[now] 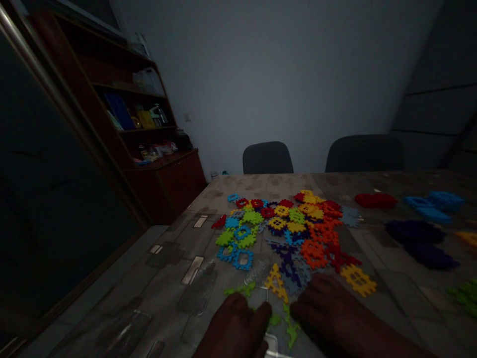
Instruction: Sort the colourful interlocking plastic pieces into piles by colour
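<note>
Low in the head view, my left hand [236, 323] is closed, with its fingers curled down at light-green toothed plastic building pieces. One green piece [240, 289] sticks out beyond its knuckles, partly covered by the hand. Opposite it, my right hand [324, 303] has its fingertips pressed together on the edge of another narrow green toothed piece [291, 328]. A bit of green [275, 319] shows between the hands; how it joins the others is hidden. Just beyond lies a yellow triangular piece [276, 282]. A yellow window-shaped piece [358, 279] lies past my right hand.
A loose pile of interlocking pieces [283, 223] in several colours covers the table's middle. To the right are a red stack [375, 200], a blue stack [434, 205], a dark purple stack [419, 241] and green pieces [465, 297]. Two chairs [267, 158] stand behind the patterned table [171, 278].
</note>
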A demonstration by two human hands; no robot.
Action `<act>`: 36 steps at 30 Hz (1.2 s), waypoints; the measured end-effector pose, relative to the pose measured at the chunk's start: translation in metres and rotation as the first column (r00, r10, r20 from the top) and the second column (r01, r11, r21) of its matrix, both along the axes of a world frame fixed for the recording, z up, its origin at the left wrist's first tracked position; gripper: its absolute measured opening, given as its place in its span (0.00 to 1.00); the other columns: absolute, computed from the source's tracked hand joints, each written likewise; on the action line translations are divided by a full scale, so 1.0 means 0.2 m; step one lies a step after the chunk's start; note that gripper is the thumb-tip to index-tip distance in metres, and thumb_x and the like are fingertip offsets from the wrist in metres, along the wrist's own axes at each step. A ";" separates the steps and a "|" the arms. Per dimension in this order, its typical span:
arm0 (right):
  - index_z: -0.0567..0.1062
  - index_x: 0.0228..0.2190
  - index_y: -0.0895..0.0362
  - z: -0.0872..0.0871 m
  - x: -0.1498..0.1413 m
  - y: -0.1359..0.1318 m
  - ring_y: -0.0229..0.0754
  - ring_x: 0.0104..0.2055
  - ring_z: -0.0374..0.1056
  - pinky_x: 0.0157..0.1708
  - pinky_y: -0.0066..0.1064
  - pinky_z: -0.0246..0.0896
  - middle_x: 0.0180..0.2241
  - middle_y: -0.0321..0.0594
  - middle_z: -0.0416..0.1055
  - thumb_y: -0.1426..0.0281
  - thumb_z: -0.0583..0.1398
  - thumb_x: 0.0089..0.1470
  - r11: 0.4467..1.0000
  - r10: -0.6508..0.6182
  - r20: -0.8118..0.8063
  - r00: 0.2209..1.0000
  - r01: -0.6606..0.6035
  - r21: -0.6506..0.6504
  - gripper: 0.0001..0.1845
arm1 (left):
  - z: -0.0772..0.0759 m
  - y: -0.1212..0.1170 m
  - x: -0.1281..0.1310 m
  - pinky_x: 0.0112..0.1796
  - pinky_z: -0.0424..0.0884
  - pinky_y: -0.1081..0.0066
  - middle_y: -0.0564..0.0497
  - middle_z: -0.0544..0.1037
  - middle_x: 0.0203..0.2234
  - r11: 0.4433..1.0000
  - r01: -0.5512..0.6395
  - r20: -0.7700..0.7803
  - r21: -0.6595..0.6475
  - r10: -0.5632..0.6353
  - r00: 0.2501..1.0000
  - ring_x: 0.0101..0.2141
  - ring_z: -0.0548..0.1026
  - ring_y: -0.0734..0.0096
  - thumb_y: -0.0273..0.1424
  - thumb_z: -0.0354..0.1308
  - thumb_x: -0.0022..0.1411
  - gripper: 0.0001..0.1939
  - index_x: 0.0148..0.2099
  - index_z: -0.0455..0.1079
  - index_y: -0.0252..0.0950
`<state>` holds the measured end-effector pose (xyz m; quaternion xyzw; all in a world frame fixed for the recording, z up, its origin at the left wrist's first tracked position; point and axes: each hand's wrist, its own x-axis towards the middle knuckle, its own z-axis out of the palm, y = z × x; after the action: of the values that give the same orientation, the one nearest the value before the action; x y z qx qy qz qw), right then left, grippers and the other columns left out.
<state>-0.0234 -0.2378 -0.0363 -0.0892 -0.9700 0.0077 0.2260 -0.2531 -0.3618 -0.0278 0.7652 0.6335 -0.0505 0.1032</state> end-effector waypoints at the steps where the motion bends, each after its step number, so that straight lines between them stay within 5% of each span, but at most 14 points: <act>1: 0.73 0.32 0.52 -0.03 -0.03 0.00 0.43 0.33 0.68 0.41 0.38 0.57 0.28 0.34 0.75 0.74 0.63 0.61 0.998 0.004 -0.019 1.000 -0.003 0.059 0.06 | 0.05 0.00 -0.01 0.43 0.77 0.57 0.41 0.84 0.41 0.999 -0.020 0.033 -0.033 0.021 0.999 0.41 0.79 0.47 0.27 0.67 0.56 0.28 0.59 0.71 0.39; 5: 0.68 0.26 0.53 -0.07 -0.11 -0.01 0.42 0.33 0.63 0.37 0.36 0.51 0.26 0.31 0.69 0.69 0.71 0.58 0.988 0.010 -0.103 0.995 0.006 0.153 0.18 | 0.27 -0.02 -0.08 0.52 0.72 0.58 0.48 0.79 0.53 0.992 0.092 0.288 -0.084 -0.064 0.955 0.51 0.76 0.52 0.25 0.63 0.58 0.31 0.63 0.67 0.47; 8: 0.68 0.26 0.54 -0.09 -0.13 0.00 0.41 0.33 0.62 0.36 0.37 0.50 0.27 0.31 0.68 0.68 0.72 0.59 0.985 0.015 -0.083 0.996 -0.001 0.174 0.19 | 0.35 -0.03 -0.14 0.58 0.68 0.57 0.54 0.77 0.55 0.984 0.164 0.405 -0.069 -0.123 0.906 0.55 0.73 0.56 0.18 0.59 0.57 0.33 0.61 0.67 0.50; 20: 0.69 0.29 0.52 -0.10 -0.13 0.01 0.42 0.33 0.61 0.43 0.39 0.51 0.27 0.30 0.70 0.69 0.67 0.64 0.976 0.097 -0.029 0.995 -0.090 0.198 0.13 | 0.29 -0.01 -0.12 0.55 0.69 0.53 0.46 0.77 0.52 0.992 0.115 0.319 -0.059 -0.090 0.943 0.53 0.72 0.50 0.23 0.70 0.56 0.37 0.66 0.67 0.44; 27: 0.69 0.26 0.53 -0.14 -0.14 0.03 0.41 0.30 0.60 0.44 0.38 0.51 0.23 0.30 0.69 0.72 0.65 0.63 0.974 0.147 0.001 0.989 -0.145 0.172 0.14 | 0.21 -0.01 -0.36 0.63 0.63 0.54 0.51 0.74 0.63 0.997 -0.067 0.474 0.041 0.040 0.880 0.62 0.69 0.55 0.24 0.62 0.66 0.29 0.66 0.68 0.52; 36: 0.73 0.36 0.53 0.03 -0.18 -0.02 0.40 0.36 0.68 0.56 0.38 0.53 0.30 0.31 0.78 0.78 0.59 0.67 0.976 0.206 0.137 0.969 -0.214 0.046 0.08 | 0.17 0.08 -0.42 0.64 0.62 0.55 0.46 0.74 0.63 0.981 -0.191 0.467 -0.025 0.180 0.865 0.63 0.70 0.52 0.30 0.67 0.62 0.29 0.65 0.70 0.44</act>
<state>-0.0594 -0.2415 -0.0295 0.0207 -0.9865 -0.0036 0.1622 -0.3367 -0.3459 0.0066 0.6914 0.6610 0.1523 0.2488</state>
